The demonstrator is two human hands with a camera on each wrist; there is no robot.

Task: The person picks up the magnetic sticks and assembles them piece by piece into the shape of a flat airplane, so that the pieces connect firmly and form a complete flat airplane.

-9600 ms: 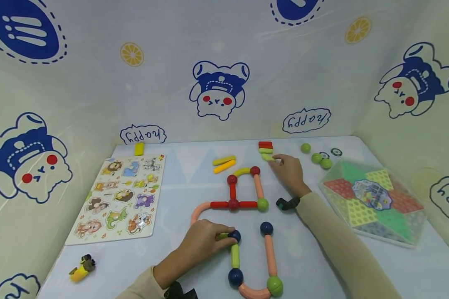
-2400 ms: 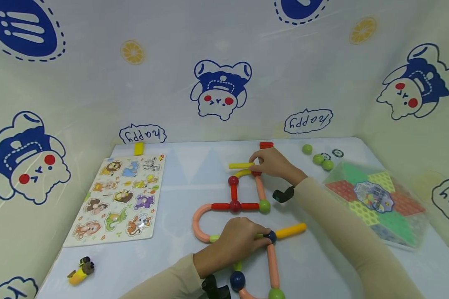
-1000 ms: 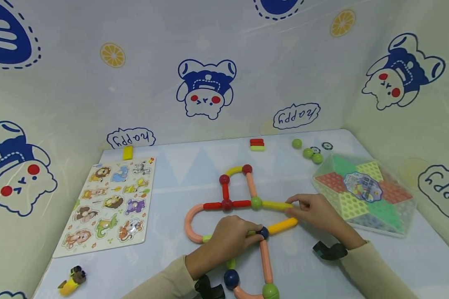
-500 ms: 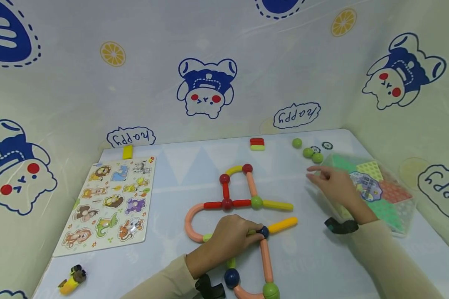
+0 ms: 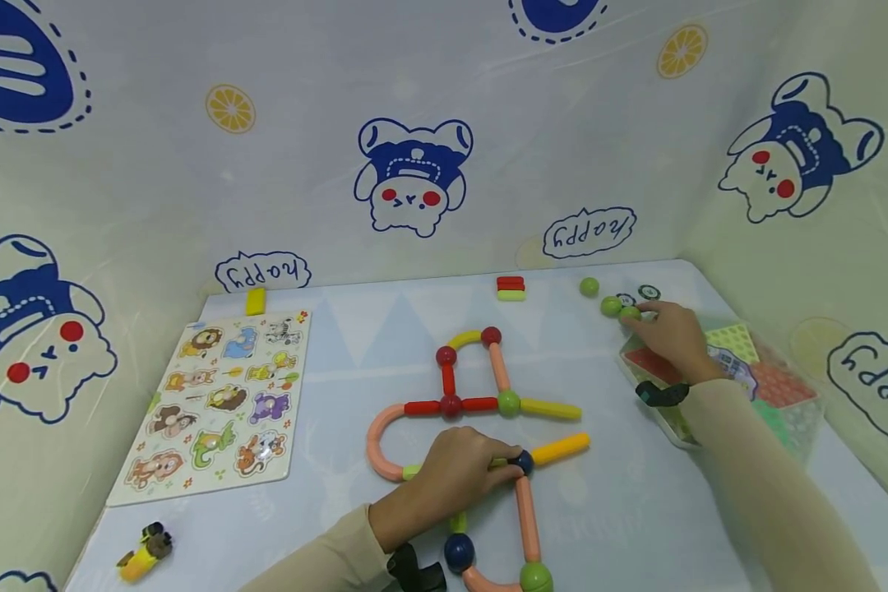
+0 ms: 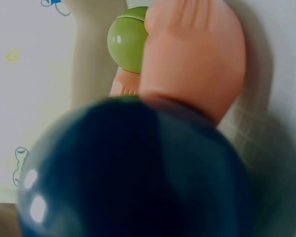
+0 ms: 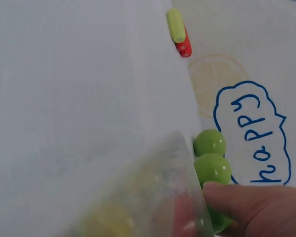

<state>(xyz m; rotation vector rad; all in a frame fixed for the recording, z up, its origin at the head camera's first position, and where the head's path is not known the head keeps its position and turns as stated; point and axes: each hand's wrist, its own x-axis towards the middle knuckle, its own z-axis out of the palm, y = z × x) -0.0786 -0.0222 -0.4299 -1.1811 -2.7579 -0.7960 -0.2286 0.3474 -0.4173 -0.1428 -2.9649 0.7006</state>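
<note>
My left hand [image 5: 447,473] pinches a dark blue ball [image 5: 524,463] that joins an orange-yellow stick [image 5: 560,449] and a peach stick [image 5: 528,520]. It covers part of a light green stick. In the left wrist view another dark blue ball [image 6: 133,173] fills the front, touching a peach curved piece [image 6: 192,59]. At the back right, my right hand [image 5: 672,335] pinches a green ball [image 5: 628,313], thumb against it in the right wrist view. Two more green balls [image 7: 213,168] lie alongside. Behind my left hand, red sticks [image 5: 479,404] meet a green ball [image 5: 509,403] bearing a yellow stick [image 5: 551,409].
A clear-lidded box [image 5: 788,386] with coloured panels lies under my right forearm. Short red and light green sticks [image 5: 511,288] are stacked at the back edge. On the left are an animal puzzle board [image 5: 215,403], a yellow block [image 5: 255,301] and a small yellow-black toy [image 5: 145,555].
My right hand has set the yellow stick against the green ball, let go, and moved back right to the loose green balls. An orange-yellow stick has joined the blue ball my left hand holds.
</note>
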